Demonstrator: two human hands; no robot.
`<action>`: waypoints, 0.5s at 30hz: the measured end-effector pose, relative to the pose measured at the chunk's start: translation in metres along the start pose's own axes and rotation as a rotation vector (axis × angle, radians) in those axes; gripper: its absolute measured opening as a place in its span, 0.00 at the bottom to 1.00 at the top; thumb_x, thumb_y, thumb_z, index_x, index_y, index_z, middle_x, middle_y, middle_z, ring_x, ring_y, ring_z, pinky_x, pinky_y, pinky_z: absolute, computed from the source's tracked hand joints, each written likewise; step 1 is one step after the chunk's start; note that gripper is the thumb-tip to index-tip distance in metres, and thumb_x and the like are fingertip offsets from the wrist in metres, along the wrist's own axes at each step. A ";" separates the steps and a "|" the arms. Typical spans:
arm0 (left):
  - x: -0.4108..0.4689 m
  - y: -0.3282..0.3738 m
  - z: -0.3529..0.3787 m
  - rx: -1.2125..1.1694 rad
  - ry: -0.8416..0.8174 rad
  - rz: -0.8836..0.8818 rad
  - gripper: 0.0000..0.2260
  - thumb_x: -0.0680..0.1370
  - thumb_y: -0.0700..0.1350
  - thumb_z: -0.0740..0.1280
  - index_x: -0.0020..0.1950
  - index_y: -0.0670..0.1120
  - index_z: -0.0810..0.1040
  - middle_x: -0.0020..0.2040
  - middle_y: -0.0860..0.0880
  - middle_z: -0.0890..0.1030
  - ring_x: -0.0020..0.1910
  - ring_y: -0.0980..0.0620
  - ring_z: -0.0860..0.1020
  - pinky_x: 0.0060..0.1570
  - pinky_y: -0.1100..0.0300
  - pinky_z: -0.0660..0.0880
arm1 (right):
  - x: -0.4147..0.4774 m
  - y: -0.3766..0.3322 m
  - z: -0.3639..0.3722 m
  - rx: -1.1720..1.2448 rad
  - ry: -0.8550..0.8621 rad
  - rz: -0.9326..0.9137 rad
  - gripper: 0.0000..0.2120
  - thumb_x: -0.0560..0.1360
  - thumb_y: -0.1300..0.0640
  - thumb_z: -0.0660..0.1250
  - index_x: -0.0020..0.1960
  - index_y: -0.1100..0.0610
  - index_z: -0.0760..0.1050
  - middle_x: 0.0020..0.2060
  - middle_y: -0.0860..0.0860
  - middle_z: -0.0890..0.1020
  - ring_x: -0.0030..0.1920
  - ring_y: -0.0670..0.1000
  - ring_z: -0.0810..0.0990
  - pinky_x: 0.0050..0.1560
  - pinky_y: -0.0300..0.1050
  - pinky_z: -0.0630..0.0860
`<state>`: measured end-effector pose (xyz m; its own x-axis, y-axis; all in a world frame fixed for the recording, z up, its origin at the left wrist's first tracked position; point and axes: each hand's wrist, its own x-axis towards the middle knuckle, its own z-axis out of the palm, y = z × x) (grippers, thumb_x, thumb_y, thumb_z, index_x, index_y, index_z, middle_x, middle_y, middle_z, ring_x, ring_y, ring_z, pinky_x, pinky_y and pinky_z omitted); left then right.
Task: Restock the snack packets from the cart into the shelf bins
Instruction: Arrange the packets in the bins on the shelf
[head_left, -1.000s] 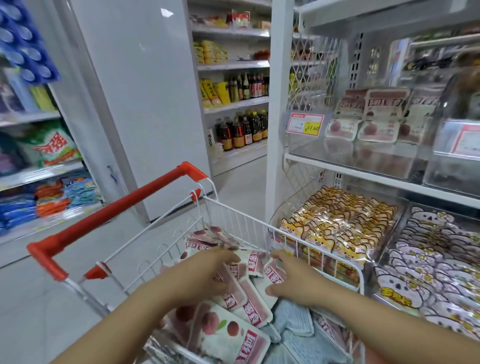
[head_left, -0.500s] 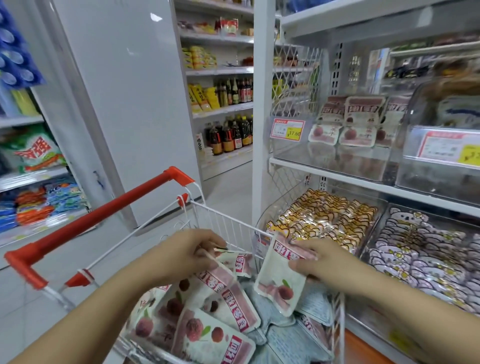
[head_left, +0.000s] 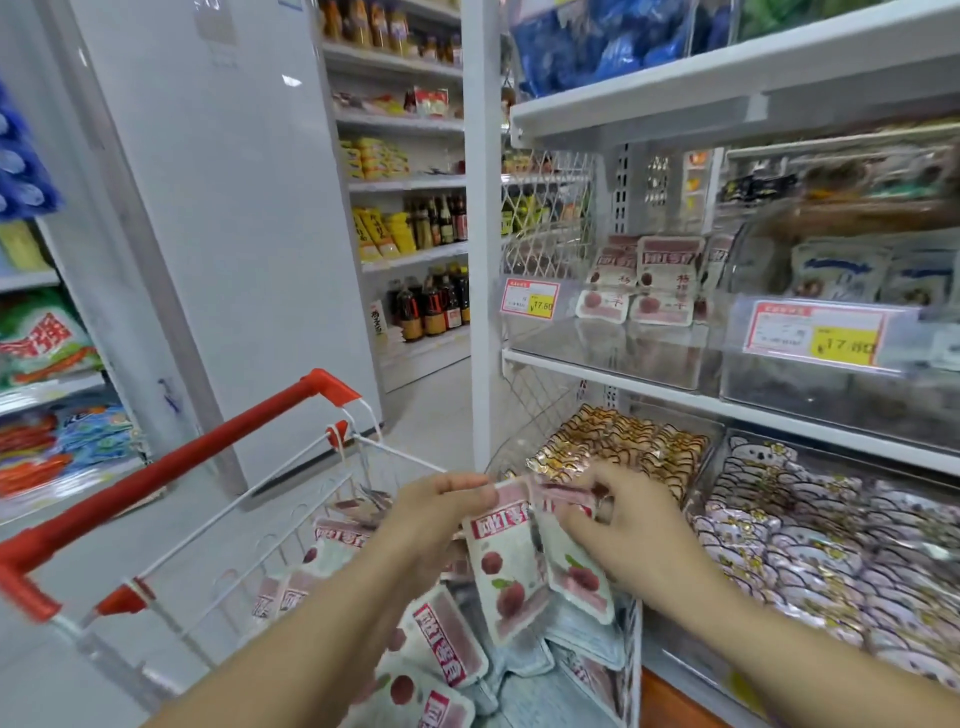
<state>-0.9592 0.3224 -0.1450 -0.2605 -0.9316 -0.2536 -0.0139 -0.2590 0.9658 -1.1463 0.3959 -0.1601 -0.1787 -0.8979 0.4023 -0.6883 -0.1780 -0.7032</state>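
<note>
Over the white wire cart (head_left: 291, 499) with a red handle, both my hands hold pink-and-white berry snack packets by their top edges. My left hand (head_left: 436, 514) pinches the front packet (head_left: 506, 571). My right hand (head_left: 628, 530) grips a second packet (head_left: 576, 577) just behind it, and the two overlap. More of the same packets (head_left: 441, 639) lie in the cart with pale blue packets (head_left: 535, 696). On the middle shelf a clear bin (head_left: 613, 348) holds a few matching packets (head_left: 644, 280) at its back.
A white shelf upright (head_left: 480, 234) stands between cart and bins. The lower shelf bins hold gold-brown packets (head_left: 623, 447) and bear-print packets (head_left: 810, 530). Another clear bin with a price tag (head_left: 815, 332) sits at right. Bottles (head_left: 431, 306) fill the far shelves.
Both hands rose from the cart and came together, each with a packet. The view tilted up and closer to the shelf.
</note>
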 end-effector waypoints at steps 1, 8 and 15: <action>0.001 -0.006 0.008 -0.030 -0.004 -0.042 0.08 0.78 0.34 0.70 0.56 0.40 0.80 0.41 0.42 0.84 0.38 0.47 0.81 0.41 0.57 0.76 | -0.005 0.002 0.007 0.023 -0.010 0.018 0.07 0.73 0.57 0.72 0.39 0.52 0.76 0.30 0.44 0.78 0.31 0.42 0.75 0.32 0.36 0.68; 0.000 -0.023 0.014 -0.212 -0.099 -0.197 0.06 0.82 0.41 0.64 0.55 0.43 0.80 0.44 0.43 0.83 0.35 0.49 0.80 0.31 0.60 0.75 | -0.026 0.011 0.039 0.282 -0.283 0.259 0.16 0.77 0.38 0.65 0.53 0.49 0.68 0.43 0.47 0.76 0.38 0.43 0.72 0.44 0.43 0.71; -0.001 -0.017 -0.005 -0.381 -0.078 -0.254 0.18 0.82 0.41 0.64 0.69 0.34 0.73 0.50 0.35 0.82 0.49 0.40 0.80 0.46 0.45 0.83 | -0.013 0.006 0.046 0.329 -0.607 0.248 0.25 0.80 0.32 0.53 0.73 0.26 0.47 0.78 0.34 0.52 0.79 0.42 0.50 0.79 0.49 0.50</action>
<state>-0.9536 0.3268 -0.1617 -0.3671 -0.8084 -0.4602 0.2651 -0.5651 0.7813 -1.1155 0.3883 -0.1963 0.1848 -0.9754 -0.1203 -0.4140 0.0338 -0.9096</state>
